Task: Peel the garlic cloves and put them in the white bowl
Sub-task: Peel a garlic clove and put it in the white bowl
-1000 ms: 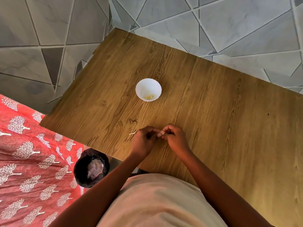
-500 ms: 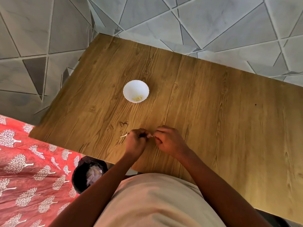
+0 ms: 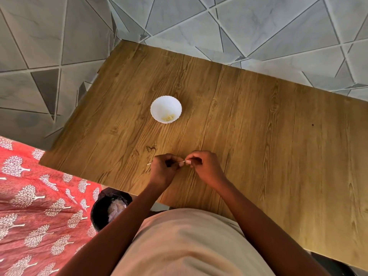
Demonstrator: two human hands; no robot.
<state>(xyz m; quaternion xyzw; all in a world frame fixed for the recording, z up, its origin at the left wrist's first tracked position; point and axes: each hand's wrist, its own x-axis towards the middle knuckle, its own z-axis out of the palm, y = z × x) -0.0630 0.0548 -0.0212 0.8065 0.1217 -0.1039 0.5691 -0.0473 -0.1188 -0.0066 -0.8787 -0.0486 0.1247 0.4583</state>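
Fingers: those of the left hand (image 3: 162,170) are curled and pinched on a small pale object; a thin pale sliver, stem or skin, is seen jutting out on its left side. Those of the right hand (image 3: 203,166) are curled and pinched on a pale strip at the gap between the hands, judged to be skin being drawn off.

Clove (image 3: 181,162): held between the two hands, just above the near part of the table (image 3: 258,126). Only a pale fleck is shown; its long axis is judged to run left to right, though its shape and how much skin is left cannot be made out.

Bowl (image 3: 166,109): white, scalloped, set well apart from the hands on the far side and slightly left. A few peeled pieces are seen on its near inner wall. The left hand is judged the nearer to it.

Hidden or cut off: fingertips are covered by knuckles, so the exact grip cannot be told. No unpeeled stock is seen.

Surroundings: a dark bin (image 3: 111,208) holding pale scraps at the near left, below the table edge; a red patterned cloth (image 3: 29,206) further left; grey tiles (image 3: 258,26) beyond.
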